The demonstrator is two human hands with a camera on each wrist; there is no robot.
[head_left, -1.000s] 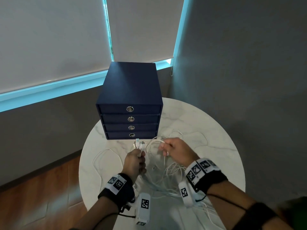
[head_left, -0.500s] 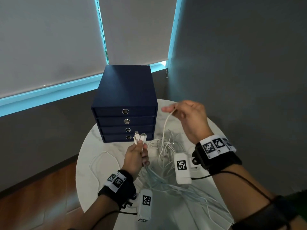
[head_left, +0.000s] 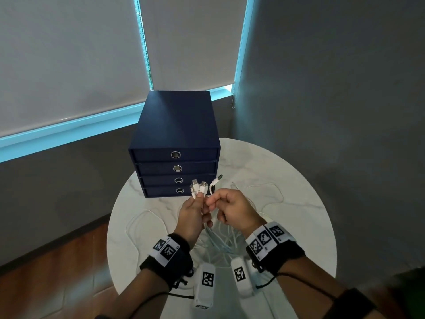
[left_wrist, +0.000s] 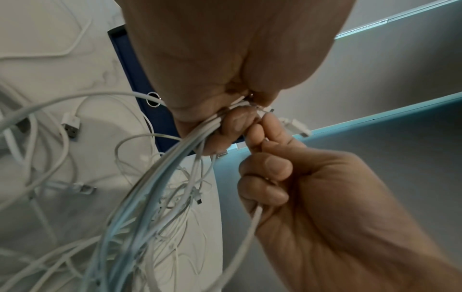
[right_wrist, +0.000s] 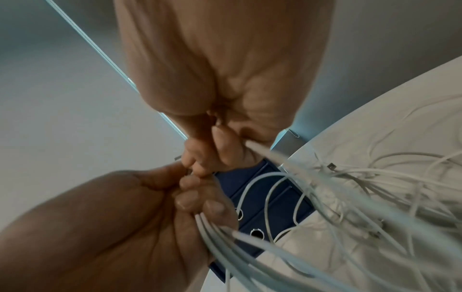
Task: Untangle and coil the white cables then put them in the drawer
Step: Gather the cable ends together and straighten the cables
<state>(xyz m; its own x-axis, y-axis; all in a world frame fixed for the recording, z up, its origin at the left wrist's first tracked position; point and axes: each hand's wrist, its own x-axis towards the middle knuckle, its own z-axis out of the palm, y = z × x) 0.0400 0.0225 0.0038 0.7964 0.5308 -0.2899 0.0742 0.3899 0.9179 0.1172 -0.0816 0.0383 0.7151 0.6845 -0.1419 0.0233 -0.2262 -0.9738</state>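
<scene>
Nearest the person, both hands meet above the table, in front of the drawers. The left hand is closed round a bunch of white cables just below their plugs, which stand up out of the fist towards the drawers. The right hand touches it, thumb and forefinger pinching one more cable a little below its plug, the other fingers curled round the same strand.

Below the hands the cables hang in a loose tangle onto the table; a few single strands and a USB plug lie spread on the marble between the hands and the drawers.

These cables look light, thin and limp, with smooth jackets that likely slide easily through the fingers. Gathering them by the stiffer plug ends seems the surest hold, since the plugs stop a strand slipping out; hard pulling on a knot would probably tighten it.

Beyond the hands, all four drawers are shut, each with a metal ring pull.

No brand or readable writing shows; the wristbands carry only black-and-white square code markers.
</scene>
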